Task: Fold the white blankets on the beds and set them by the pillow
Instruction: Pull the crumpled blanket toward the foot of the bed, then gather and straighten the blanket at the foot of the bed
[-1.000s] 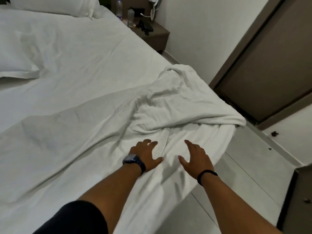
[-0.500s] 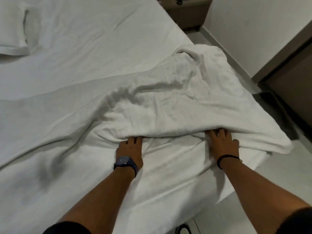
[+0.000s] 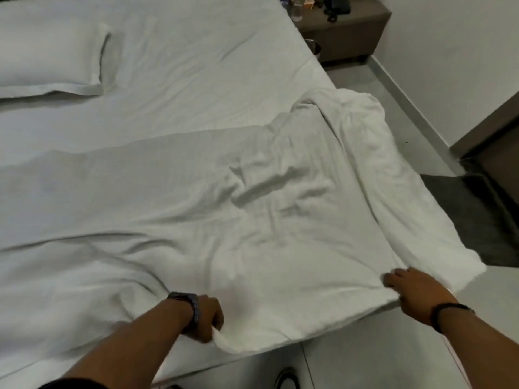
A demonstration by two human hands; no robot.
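Observation:
A white blanket (image 3: 252,209) lies spread and wrinkled over the foot half of the bed (image 3: 182,68), its right side hanging past the mattress corner. My left hand (image 3: 206,318), with a dark watch on the wrist, is closed on a bunch of the blanket's near edge. At the bed's right corner my right hand (image 3: 415,290), with a black band on the wrist, presses down on the blanket edge, thumb tucked against the cloth. A white pillow (image 3: 47,63) rests at the far left by the head of the bed.
A brown nightstand (image 3: 345,32) with bottles and dark items stands at the far right of the bed. A dark floor mat (image 3: 463,217) lies beside the bed near a brown door (image 3: 500,153). Grey tiled floor runs along the foot and the right side.
The bunched-up blanket has been pulled toward the foot of the bed and spread flatter. Both hands moved back to the near edge; my left hand closed on the cloth.

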